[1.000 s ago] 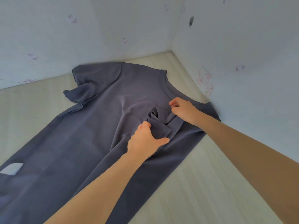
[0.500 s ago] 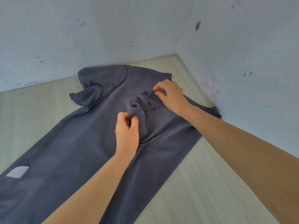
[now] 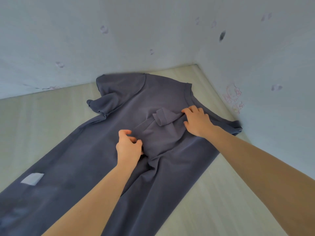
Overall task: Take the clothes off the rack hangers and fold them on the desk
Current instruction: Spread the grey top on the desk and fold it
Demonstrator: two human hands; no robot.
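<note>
A dark grey-blue T-shirt point(image 3: 105, 155) lies spread on the pale wooden desk point(image 3: 213, 201), its neck toward the corner of the walls. Its right sleeve point(image 3: 163, 119) is folded inward onto the chest in a crumpled flap. My right hand point(image 3: 197, 121) lies on the shirt just right of that flap, fingers spread and touching its edge. My left hand point(image 3: 129, 145) sits at the fold's lower left end with fingers curled, bunching the fabric beneath it; creases run out from under it. The left sleeve point(image 3: 102, 104) lies rumpled at the far left.
Pale blue walls point(image 3: 264, 82) with small stickers close the desk in at the back and right, meeting in a corner just beyond the shirt's neck. A white label point(image 3: 32, 178) shows near the hem at lower left. Bare desk surface lies on both sides of the shirt.
The lifted sleeve fabric has come down onto the chest. My right hand went from pinching it to lying spread beside it. My left hand lowered with its end of the fold.
</note>
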